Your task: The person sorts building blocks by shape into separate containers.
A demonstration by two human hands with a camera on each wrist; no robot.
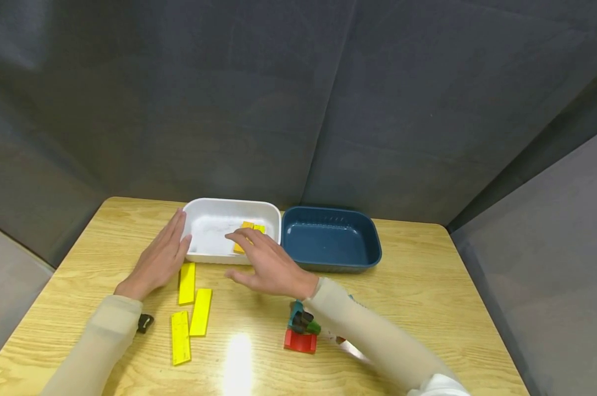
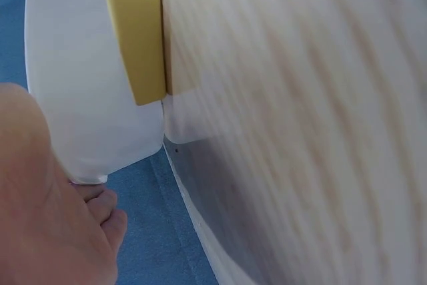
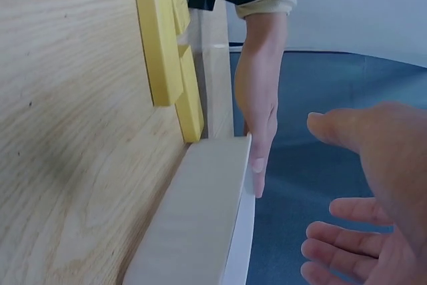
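Note:
My left hand (image 1: pixel 162 250) rests against the left end of a white plastic bin (image 1: pixel 209 223), its fingers straight along the rim. In the right wrist view the left hand (image 3: pixel 260 91) lies flat on the bin's end wall. Over the bin's front right rim hovers my right hand (image 1: pixel 271 267), fingers and thumb spread, nothing between them. Yellow-orange blocks (image 1: pixel 247 225) lie inside the bin, partly hidden behind that hand. Three flat yellow blocks lie in front of the bin: one right by its front wall (image 1: pixel 187 283), another (image 1: pixel 201 312) and a third (image 1: pixel 181 338) nearer me.
A dark blue bin (image 1: pixel 328 264) stands right beside the white one. Close to my right forearm lie a red arched block (image 1: pixel 300 342) and several small teal, black and green pieces, some covered by the sleeve. Grey cloth (image 1: pixel 229 110) hangs behind the wooden table (image 1: pixel 417 297).

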